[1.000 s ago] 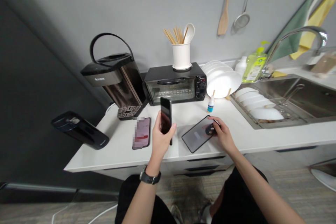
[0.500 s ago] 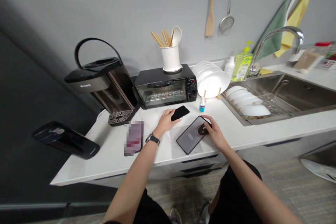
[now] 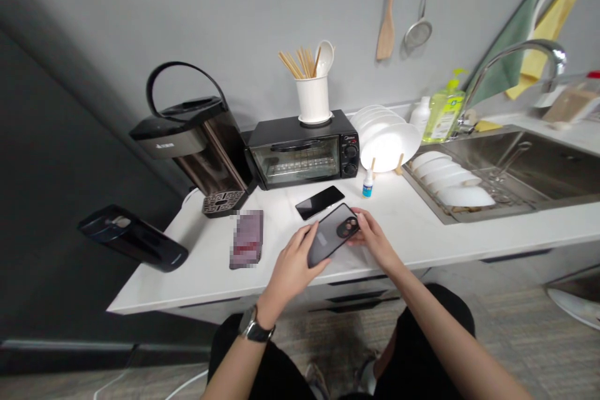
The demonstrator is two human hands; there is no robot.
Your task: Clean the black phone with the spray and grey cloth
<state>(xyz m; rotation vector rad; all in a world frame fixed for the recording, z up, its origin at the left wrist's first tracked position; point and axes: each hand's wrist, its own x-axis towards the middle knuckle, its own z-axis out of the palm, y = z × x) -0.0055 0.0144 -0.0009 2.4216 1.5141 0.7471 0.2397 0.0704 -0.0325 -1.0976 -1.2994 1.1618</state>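
Note:
Both my hands hold a translucent grey phone case (image 3: 330, 234) with a dark rim, just above the front part of the counter. My left hand (image 3: 291, 265), with a watch on its wrist, grips the lower left end, thumb along the near edge. Closed on the upper right end, beside the dark oval camera cutout, is my right hand (image 3: 372, 239). Skin tone shows through the round holes of that cutout. Behind the case a black smartphone (image 3: 320, 202) lies flat, touched by neither hand. A small white bottle with a blue label (image 3: 367, 185) stands just past my right hand.
On the white counter (image 3: 206, 284), a pixelated purplish item (image 3: 247, 239) lies left of my hands. Further left are a dark flask-like device (image 3: 135, 240) and a water dispenser (image 3: 201, 144). A toaster oven (image 3: 302, 156), plates (image 3: 391, 144) and a sink (image 3: 529, 187) line the back and right.
My left hand has let go of the black smartphone, which now lies on the counter, and has taken hold of the phone case's left end. The view has shifted slightly.

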